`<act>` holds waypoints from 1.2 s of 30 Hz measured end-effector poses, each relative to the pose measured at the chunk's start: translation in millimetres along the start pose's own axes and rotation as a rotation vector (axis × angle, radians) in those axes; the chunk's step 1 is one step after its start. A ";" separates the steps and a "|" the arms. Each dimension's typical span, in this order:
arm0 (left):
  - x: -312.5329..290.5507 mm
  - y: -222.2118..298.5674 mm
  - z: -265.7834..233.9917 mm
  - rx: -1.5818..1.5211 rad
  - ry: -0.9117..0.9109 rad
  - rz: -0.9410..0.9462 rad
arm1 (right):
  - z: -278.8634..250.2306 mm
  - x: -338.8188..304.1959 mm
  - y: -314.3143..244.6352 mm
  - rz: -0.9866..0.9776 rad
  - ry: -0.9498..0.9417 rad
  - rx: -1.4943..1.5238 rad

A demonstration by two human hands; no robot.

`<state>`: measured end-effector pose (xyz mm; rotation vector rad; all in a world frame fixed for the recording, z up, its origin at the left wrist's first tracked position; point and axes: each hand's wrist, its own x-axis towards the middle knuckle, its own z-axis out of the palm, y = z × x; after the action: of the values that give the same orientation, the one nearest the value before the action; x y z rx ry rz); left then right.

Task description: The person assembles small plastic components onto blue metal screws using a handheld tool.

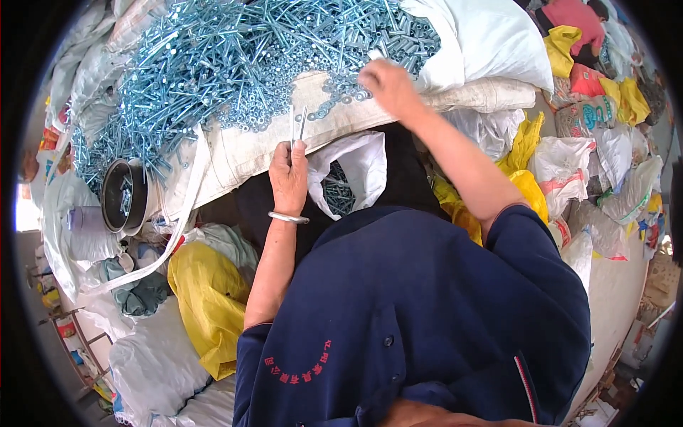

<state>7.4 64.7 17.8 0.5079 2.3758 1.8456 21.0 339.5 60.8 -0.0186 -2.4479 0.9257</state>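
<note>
Fingers (299, 147) of the left hand (288, 181) pinch two slim metal rods (304, 122), just past the upper left of the open white bag (371, 158), my landmark from this distant seat. Beyond that bag I see loose washers (324, 108), and just right of them the right hand (390, 85), its bent fingers too blurred for me to tell whether they grip anything. I judge the step to be gathering hardware, so the next move calls for a clean right-hand pick.
</note>
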 end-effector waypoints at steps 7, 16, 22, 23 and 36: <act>-3.8 -2.1 2.9 -0.303 -0.071 -0.121 | -15.2 48.0 59.6 0.269 0.004 -0.639; -9.3 5.1 -1.9 -0.430 -0.038 -0.251 | -10.6 31.7 63.1 0.063 0.127 -0.351; -9.1 9.3 -2.3 -0.338 -0.012 -0.174 | -3.5 -19.1 -14.8 0.369 -0.153 0.938; -8.5 13.5 -2.0 -0.317 -0.022 -0.161 | -2.6 -25.4 -22.9 0.376 -0.156 0.940; -15.4 27.1 -7.0 -0.073 -0.043 -0.004 | -1.9 -45.1 -59.0 0.287 -0.337 0.797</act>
<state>25.5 59.2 43.5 0.5295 2.2715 1.8921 70.7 286.9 77.7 0.0726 -2.2076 2.1168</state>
